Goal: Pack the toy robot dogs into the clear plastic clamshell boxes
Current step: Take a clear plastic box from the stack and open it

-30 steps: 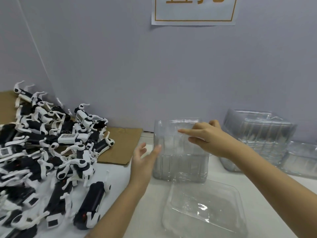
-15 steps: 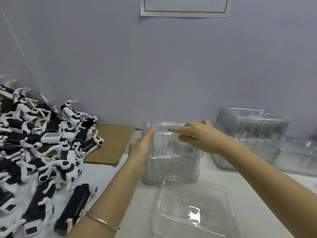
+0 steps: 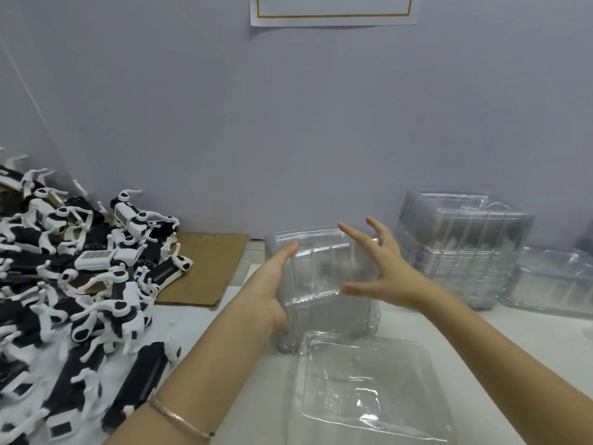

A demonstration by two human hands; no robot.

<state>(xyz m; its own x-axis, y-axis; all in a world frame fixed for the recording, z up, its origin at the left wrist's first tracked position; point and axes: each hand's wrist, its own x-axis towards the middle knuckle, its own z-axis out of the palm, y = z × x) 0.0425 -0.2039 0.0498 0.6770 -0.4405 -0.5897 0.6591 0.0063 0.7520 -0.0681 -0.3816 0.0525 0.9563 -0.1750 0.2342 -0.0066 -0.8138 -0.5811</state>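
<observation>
At the near edge of the white worktop (image 3: 545,342) lies a shallow clear plastic tray (image 3: 369,390), square with rounded corners, its glossy skin rippled with glare. Its far edge touches the foot of an upright block of clear ribbed plastic clamshell boxes (image 3: 327,277), which stands at the middle of the worktop, its thin flat rim catching light on top.

The left hand (image 3: 272,284) is released and lies flat against the block's left wall, thumb pointing up. A thin metal bangle (image 3: 179,419) circles that wrist. The right hand (image 3: 385,274) is also released, its fingers spread wide at the block's upper right. Whether they touch the plastic cannot be told.

Along the left edge sprawls a tangled heap of black-and-white hard-plastic toy robot dogs (image 3: 80,284). They have boxy bodies and thin curved white legs, and none is in a box. The heap's far side rests on a flat brown cardboard sheet (image 3: 205,268).

Toward the far right corner stands a taller stack of clear fluted boxes (image 3: 465,252), and a lower clear box (image 3: 552,281) sits just beside it at the right edge. Behind everything rises a smooth grey-lilac wall (image 3: 288,123) bearing a white paper sign with a brown border (image 3: 333,11).
</observation>
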